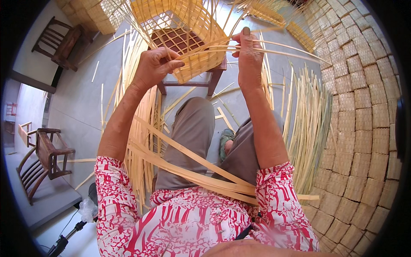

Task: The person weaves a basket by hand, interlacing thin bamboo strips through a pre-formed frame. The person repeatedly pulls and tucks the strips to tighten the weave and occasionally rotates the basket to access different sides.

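To the right of both hands stands a high stack [364, 120] of woven pieces, which fills that whole side of the room. Under the hands spreads the grey floor [77, 107]. On it, below and to the right of the right hand, I see a thick bundle [304, 128] of pale and greenish strips; a looser pile [143, 137] lies to the left of the person's knees. Far to the left of the grip is a dark wooden chair [64, 47]. Just beyond the hands, the basket [201, 67] rests tilted on a stool [214, 83]; it is unfinished, with open lattice in its walls and long loose ends at its upper side. Nearer to the body than the grip, several broad strips [201, 175] lie across the lap.

The left hand [153, 68] pinches the thin strips [295, 51] between thumb and forefinger, in front of the basket's near corner. The right hand [250, 64], with the thumb pointing up, is closed around the same strips just beside the basket. From there their free ends reach out toward the stack.
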Demonstrator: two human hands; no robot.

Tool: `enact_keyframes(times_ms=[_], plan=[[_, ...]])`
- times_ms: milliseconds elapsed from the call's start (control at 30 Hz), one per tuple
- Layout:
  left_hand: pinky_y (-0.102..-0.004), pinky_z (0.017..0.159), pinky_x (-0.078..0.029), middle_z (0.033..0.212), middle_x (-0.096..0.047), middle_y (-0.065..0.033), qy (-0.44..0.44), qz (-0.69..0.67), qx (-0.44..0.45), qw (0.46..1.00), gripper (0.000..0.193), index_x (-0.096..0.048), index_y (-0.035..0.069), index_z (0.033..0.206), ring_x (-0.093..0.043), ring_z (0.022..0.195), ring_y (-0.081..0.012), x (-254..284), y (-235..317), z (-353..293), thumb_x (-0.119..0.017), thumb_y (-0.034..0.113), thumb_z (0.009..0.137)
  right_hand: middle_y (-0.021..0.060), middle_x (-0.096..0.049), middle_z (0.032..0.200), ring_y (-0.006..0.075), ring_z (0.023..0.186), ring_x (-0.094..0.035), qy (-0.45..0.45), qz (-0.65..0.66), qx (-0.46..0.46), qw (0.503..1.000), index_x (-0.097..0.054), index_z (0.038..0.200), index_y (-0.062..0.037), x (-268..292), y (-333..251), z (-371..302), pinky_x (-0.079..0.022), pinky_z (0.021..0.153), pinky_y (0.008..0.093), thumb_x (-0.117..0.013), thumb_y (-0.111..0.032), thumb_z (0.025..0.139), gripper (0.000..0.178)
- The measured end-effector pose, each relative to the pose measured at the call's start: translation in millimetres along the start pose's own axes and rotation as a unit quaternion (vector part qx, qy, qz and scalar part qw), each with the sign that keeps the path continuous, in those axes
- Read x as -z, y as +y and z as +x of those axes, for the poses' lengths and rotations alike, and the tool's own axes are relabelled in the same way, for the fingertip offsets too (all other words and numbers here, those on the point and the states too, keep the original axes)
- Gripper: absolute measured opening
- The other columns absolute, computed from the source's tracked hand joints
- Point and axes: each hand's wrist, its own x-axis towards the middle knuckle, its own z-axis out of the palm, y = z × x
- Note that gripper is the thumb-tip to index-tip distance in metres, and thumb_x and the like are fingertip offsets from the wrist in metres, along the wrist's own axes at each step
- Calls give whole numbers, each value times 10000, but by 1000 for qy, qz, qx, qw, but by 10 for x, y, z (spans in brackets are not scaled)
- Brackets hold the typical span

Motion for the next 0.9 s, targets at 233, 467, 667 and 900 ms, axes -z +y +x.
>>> enact_keyframes(times_ms=[233, 467, 667, 900], plan=[[-217, 493, -465, 600, -619, -18, -75, 98, 58, 991, 185, -685, 5, 821, -582, 522, -49, 199, 79, 142, -826, 125, 817, 119, -524, 1086, 212, 1072, -503, -161, -114, 139, 970, -604, 1288, -27, 67, -75, -10, -451, 930, 361, -630, -756, 828, 863], [-202, 545, -499, 707, -687, 4, -160, 44, 92, 982, 153, -738, 64, 974, -612, 619, -45, 841, -212, 41, -805, 113, 846, 101, -696, 1109, 268, 1118, -625, -152, -452, 345, 808, -725, 1108, -131, 311, 204, 302, -429, 1005, 438, -730, -397, 875, 354], [-216, 576, -512, 753, -702, 20, -142, 39, 49, 988, 186, -765, 91, 1035, -618, 644, -39, 918, -313, -56, -801, 130, 857, 122, -731, 903, 330, 884, -688, -260, -506, 198, 798, -708, 1036, -108, 173, 327, 185, -505, 845, 442, -627, -158, 927, 145], [-237, 683, -523, 1142, -686, -18, 185, 125, -66, 973, 667, -583, 119, 1365, -624, 819, -96, 707, -356, -368, -876, 146, 767, 191, -704, 957, 382, 859, -677, -310, -414, 211, 829, -672, 1073, -62, 157, 233, 189, -527, 773, 434, -571, -109, 908, 199]])
